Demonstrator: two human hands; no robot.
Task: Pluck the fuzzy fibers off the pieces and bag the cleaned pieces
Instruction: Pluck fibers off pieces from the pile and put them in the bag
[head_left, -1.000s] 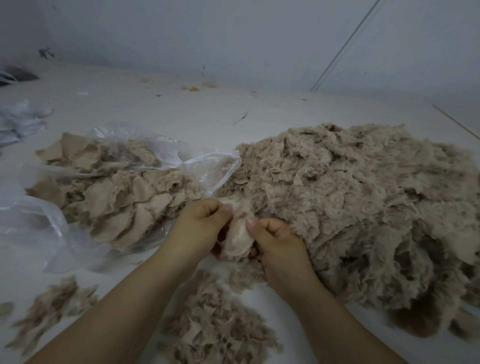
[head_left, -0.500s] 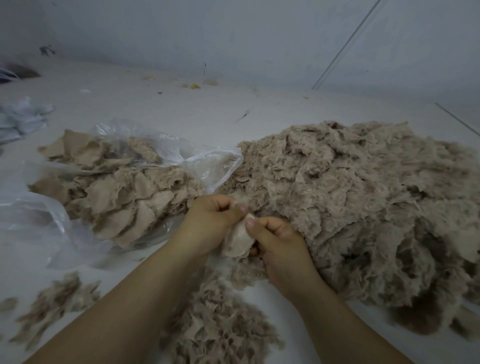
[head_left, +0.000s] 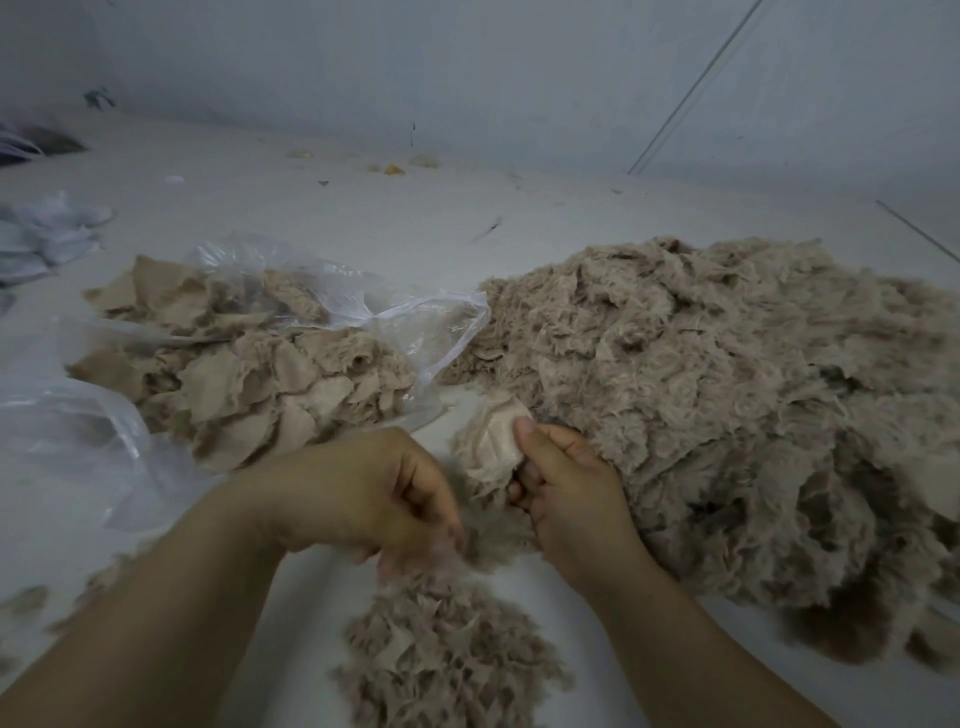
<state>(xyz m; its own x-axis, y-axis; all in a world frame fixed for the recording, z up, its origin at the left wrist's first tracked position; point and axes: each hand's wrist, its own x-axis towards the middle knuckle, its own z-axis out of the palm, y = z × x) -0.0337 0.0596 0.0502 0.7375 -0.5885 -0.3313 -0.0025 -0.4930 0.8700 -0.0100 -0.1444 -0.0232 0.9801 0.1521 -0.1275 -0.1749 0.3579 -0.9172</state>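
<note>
Small piecework workshop, heaped fuzzy fabric scraps (head_left: 727, 395), clear plastic bag (head_left: 415, 322), bare white floor (head_left: 311, 218)

Beige pieces (head_left: 727, 395); clear bag (head_left: 426, 332)

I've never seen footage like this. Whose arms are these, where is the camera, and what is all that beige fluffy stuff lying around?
There is no machine here: these are a person's two bare arms, filmed by one wide-angle camera worn on the head, looking forward and down.

The right hand pinches a small beige fabric piece with fuzzy edges. The left hand is lower, with a blurred tuft of plucked fuzz at its fingers, over a small pile of pulled-off fibers.

On the pale surface, the big fluffy heap on the right seems to be pieces not yet cleaned. On the left, a clear plastic bag lies open, with smoother pieces in it, probably the cleaned ones. A few scraps lie further back.
</note>
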